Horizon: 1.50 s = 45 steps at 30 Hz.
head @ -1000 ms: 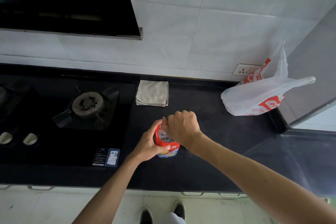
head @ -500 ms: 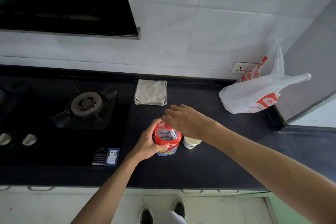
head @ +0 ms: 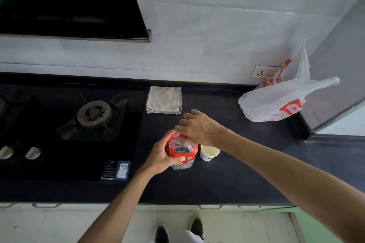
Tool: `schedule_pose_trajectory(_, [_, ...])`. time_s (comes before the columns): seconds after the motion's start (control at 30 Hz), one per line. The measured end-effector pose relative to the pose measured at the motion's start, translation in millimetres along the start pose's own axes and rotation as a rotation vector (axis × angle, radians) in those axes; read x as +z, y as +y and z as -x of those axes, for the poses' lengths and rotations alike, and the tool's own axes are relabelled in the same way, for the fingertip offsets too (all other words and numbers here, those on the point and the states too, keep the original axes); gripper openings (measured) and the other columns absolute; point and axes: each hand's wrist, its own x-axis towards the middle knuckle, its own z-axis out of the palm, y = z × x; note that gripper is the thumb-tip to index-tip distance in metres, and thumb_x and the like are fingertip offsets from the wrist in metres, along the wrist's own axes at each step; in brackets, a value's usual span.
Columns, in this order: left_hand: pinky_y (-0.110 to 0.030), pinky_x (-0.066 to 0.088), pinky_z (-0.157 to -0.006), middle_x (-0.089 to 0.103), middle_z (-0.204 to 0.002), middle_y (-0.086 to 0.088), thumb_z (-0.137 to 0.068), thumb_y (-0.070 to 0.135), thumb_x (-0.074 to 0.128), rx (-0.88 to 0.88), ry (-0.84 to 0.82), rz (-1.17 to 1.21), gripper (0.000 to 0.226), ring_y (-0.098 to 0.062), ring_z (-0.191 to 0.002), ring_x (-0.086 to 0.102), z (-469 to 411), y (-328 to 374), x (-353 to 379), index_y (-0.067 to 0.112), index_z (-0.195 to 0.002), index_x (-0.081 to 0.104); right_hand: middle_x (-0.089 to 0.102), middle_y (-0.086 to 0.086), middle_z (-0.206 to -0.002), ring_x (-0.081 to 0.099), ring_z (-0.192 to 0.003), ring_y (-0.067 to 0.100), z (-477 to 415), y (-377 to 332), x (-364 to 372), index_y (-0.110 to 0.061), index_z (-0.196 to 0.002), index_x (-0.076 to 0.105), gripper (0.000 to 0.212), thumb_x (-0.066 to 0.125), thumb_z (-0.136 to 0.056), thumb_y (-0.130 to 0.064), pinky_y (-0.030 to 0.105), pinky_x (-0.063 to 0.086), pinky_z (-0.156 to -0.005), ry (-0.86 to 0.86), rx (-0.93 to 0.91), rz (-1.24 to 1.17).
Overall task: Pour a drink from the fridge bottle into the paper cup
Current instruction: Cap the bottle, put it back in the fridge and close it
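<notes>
left hand (head: 160, 156) grips the bottle (head: 183, 152) beside the paper cup (head: 209, 153); right hand (head: 199, 128) covers its top, grip unclear.

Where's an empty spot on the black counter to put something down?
Bare counter lies between the paper cup and the plastic bag, and along the front edge right of the hob. It's crowded where the left hand and right hand are at the bottle, folded cloth behind.

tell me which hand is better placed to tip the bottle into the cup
Left, probably: the left hand grips the bottle round its body, and the cup stands close beside it. The right hand sits over the bottle's top, hiding whether it is open.
</notes>
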Motion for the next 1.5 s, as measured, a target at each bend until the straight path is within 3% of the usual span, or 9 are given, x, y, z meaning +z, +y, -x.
schedule_pose_trajectory(0.1, [-0.029,0.057,-0.093,0.060,-0.127,0.014,-0.070,0.008,0.088,-0.001,0.017,0.008,0.086,-0.002,-0.117,0.060,0.7,-0.3,1.2,0.041,-0.136,0.044,0.056,-0.003,-0.052,0.039,-0.049,0.017,-4.7,-6.0,1.4,-0.017,-0.068,0.063,0.048,0.045,-0.093,-0.054,0.031,0.037,-0.068,-0.049,0.158,0.024])
schedule_pose_trajectory(0.2, [-0.034,0.056,-0.097,0.061,-0.130,0.008,-0.070,0.010,0.088,-0.030,0.021,0.023,0.090,-0.005,-0.119,0.061,1.0,-4.7,2.8,0.026,-0.146,0.041,0.049,-0.003,-0.046,0.044,-0.045,0.016,-5.3,-21.8,-5.6,-0.017,-0.057,0.054,0.054,0.038,-0.098,-0.049,0.036,0.033,-0.080,-0.157,0.384,0.045])
schedule_pose_trajectory(0.4, [-0.041,0.054,-0.101,0.061,-0.134,0.010,-0.065,0.030,0.090,-0.038,-0.006,0.017,0.099,-0.010,-0.124,0.059,-0.4,-6.3,0.5,0.030,-0.149,0.038,0.040,-0.004,-0.051,0.037,-0.048,0.014,-16.2,-46.9,-17.6,-0.017,-0.057,0.040,0.054,0.029,-0.104,-0.042,0.039,0.029,-0.088,-0.254,0.715,0.033])
schedule_pose_trajectory(0.5, [-0.041,0.055,-0.099,0.065,-0.127,0.011,-0.067,0.024,0.090,-0.033,-0.017,-0.016,0.092,-0.013,-0.121,0.062,-1.9,-6.8,0.5,0.041,-0.143,0.042,0.046,-0.003,-0.054,0.049,-0.055,0.018,-9.9,-46.2,-12.4,-0.016,-0.062,0.043,0.057,0.027,-0.102,-0.053,0.040,0.031,-0.093,-0.240,0.796,-0.058])
schedule_pose_trajectory(0.6, [-0.028,0.055,-0.094,0.061,-0.121,0.031,-0.071,0.004,0.086,0.013,-0.028,-0.032,0.091,-0.002,-0.118,0.061,-1.2,-4.5,-0.1,0.064,-0.125,0.045,0.059,-0.004,-0.067,0.057,-0.064,0.019,12.6,-43.7,4.4,-0.018,-0.075,0.047,0.052,0.031,-0.094,-0.064,0.038,0.040,-0.087,-0.060,0.758,-0.232])
schedule_pose_trajectory(0.77, [-0.040,0.053,-0.101,0.057,-0.133,0.011,-0.069,0.014,0.086,0.008,-0.056,0.001,0.090,-0.010,-0.124,0.058,0.5,-3.7,-1.7,0.044,-0.139,0.040,0.051,-0.009,-0.115,0.048,-0.104,0.011,47.5,-44.4,34.1,-0.028,-0.126,0.048,0.060,0.061,-0.080,-0.065,0.034,0.051,-0.083,0.021,0.682,-0.672])
schedule_pose_trajectory(0.9, [-0.040,0.052,-0.103,0.053,-0.134,0.017,-0.067,0.024,0.087,0.023,-0.066,-0.007,0.089,-0.008,-0.128,0.054,0.8,-0.6,-3.5,0.051,-0.136,0.038,0.044,-0.008,-0.135,0.037,-0.120,0.010,53.3,-49.7,42.0,-0.031,-0.141,0.042,0.073,0.076,-0.079,-0.048,0.031,0.044,-0.096,0.032,0.684,-0.770])
schedule_pose_trajectory(1.33, [-0.044,0.053,-0.102,0.052,-0.136,0.015,-0.066,0.024,0.090,0.070,-0.132,0.005,0.093,-0.012,-0.130,0.053,0.9,-1.8,-14.4,0.034,-0.143,0.039,0.043,-0.012,-0.137,0.047,-0.123,0.011,44.1,-57.3,58.1,-0.038,-0.139,0.036,0.080,0.083,-0.074,-0.040,0.036,0.052,-0.097,0.019,0.691,-0.888])
schedule_pose_trajectory(1.5, [-0.042,0.055,-0.099,0.055,-0.132,0.010,-0.064,0.024,0.092,0.066,-0.114,0.027,0.089,-0.015,-0.126,0.056,4.3,-3.5,-16.9,0.034,-0.137,0.041,0.042,-0.016,-0.131,0.053,-0.116,0.010,39.4,-60.3,58.3,-0.041,-0.135,0.038,0.080,0.086,-0.071,-0.038,0.026,0.053,-0.091,0.031,0.685,-0.912])
